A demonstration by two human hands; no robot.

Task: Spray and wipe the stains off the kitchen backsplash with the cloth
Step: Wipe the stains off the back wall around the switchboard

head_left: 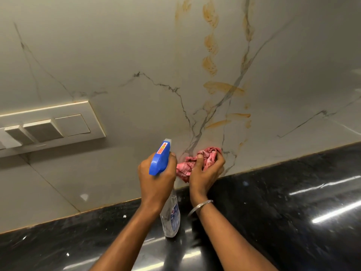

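The pale marble-look backsplash carries several orange-brown stains in a column right of centre. My left hand grips a clear spray bottle by its blue trigger head, nozzle aimed at the wall. My right hand clutches a bunched pink cloth against the lower backsplash, just above the counter edge. The lowest stains sit a little above the cloth.
A glossy black stone counter runs along the bottom and right, with light glare on it. A white switch plate with rocker switches is mounted on the wall at the left. A thin metal bangle circles my right wrist.
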